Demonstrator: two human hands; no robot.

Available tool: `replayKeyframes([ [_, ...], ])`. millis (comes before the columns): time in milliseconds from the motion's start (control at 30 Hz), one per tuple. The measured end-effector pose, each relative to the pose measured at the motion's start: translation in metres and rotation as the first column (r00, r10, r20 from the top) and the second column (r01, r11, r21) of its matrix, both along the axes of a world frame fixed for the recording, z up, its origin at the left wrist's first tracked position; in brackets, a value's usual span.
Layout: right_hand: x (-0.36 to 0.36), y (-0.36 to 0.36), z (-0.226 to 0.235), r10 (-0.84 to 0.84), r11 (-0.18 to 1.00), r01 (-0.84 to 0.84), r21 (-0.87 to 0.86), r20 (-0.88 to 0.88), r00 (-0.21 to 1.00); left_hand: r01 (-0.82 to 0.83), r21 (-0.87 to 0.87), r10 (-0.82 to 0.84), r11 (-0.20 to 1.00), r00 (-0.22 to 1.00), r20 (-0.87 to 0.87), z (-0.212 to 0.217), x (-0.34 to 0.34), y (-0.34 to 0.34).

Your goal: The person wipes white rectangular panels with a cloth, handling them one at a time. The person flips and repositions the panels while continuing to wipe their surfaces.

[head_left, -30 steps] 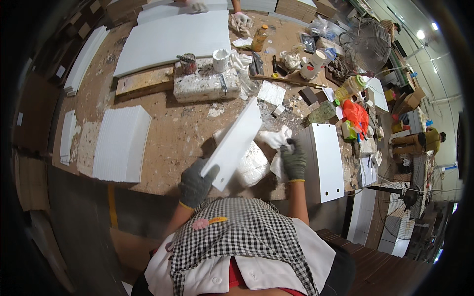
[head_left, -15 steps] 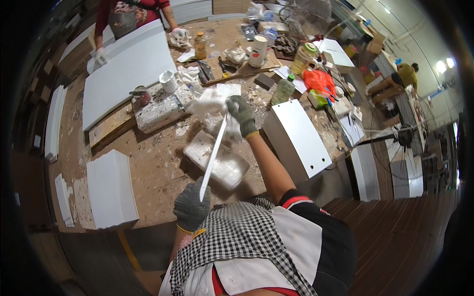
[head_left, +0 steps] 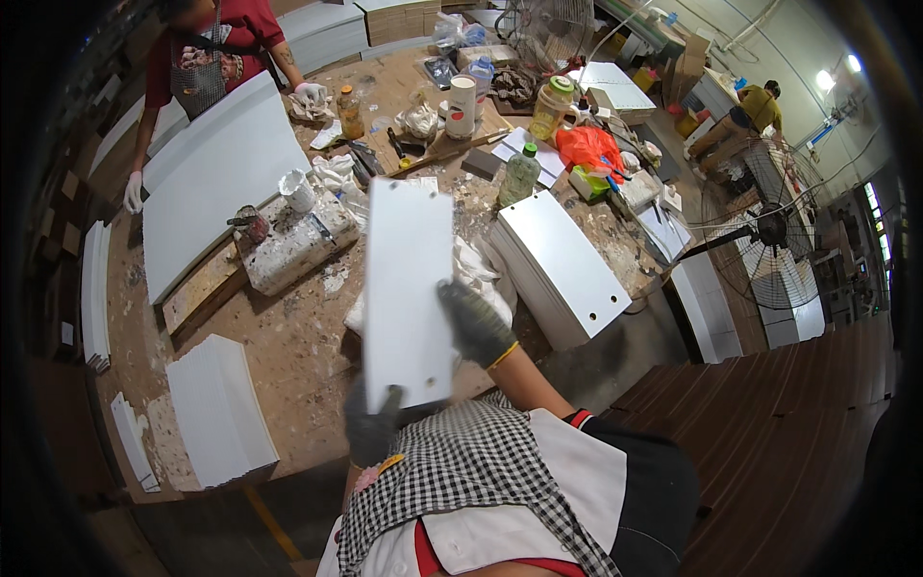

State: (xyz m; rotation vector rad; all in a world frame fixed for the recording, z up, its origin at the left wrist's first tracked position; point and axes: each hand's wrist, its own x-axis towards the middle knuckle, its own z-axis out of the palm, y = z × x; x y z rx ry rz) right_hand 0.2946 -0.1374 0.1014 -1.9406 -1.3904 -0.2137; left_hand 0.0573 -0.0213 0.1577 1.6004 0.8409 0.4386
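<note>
White panel [head_left: 411, 288] is in front of the wearer's apron [head_left: 452, 442], above the near part of the table [head_left: 312, 322]; left hand [head_left: 370, 423] grips its lower end, thumb on the face. Right hand [head_left: 476, 322] is at the panel's right edge, fingers bent; can't tell if it's gripping anything. Crumpled white cloth [head_left: 486, 269] just behind that hand, between panel and right stack [head_left: 562, 260], which has drilled holes on top. Left stack [head_left: 219, 409] near the front edge. Past the panel: speckled block [head_left: 298, 240] with white cup [head_left: 297, 189] on it, big white board [head_left: 226, 183] behind. Far right clutter: green-capped bottle [head_left: 519, 176], white canister [head_left: 461, 108], red bag [head_left: 588, 147]. Table is brown, stained with dried paint flecks. Co-worker [head_left: 226, 43] with white gloves at the far left side; another person [head_left: 760, 108] well off to the right. Fan [head_left: 772, 229] beyond the right edge, dark brown boards [head_left: 760, 433] lower right. Panel covers most of a pale bundle [head_left: 354, 315]; only its left edge shows. Left fingers hidden behind the panel. Panel slightly blurred, rim of the view black.
</note>
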Motion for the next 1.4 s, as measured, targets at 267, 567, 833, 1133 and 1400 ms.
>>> replayKeyframes([
  [267, 0.128, -0.133, 0.081, -0.516, 0.763, 0.63, 0.145, -0.451, 0.728, 0.238, 0.833, 0.177, 0.499, 0.913, -0.367, -0.055, -0.082, 0.088],
  [567, 0.212, -0.182, 0.031, -0.791, 0.606, 0.714, -0.35, -0.17, 0.588, 0.296, 0.698, 0.672, 0.652, 0.202, -0.713, -0.087, -0.214, 0.119],
  [833, 0.174, -0.133, 0.039, -0.635, 0.321, 0.614, -0.722, 0.317, 0.704, 0.209, 0.792, 0.764, 0.574, 0.21, -0.61, -0.101, -0.19, 0.124],
  [1133, 0.141, -0.104, 0.071, -0.625, 0.323, 0.591, -0.74, 0.302, 0.72, 0.302, 0.888, 0.89, 0.346, 0.193, -0.413, -0.118, -0.198, 0.128],
  [1400, 0.07, -0.039, -0.07, -0.178, 0.888, 0.166, -0.429, 0.013, 0.984, -0.273, 0.899, 0.781, 0.344, 0.615, -0.112, -0.125, -0.2, 0.136],
])
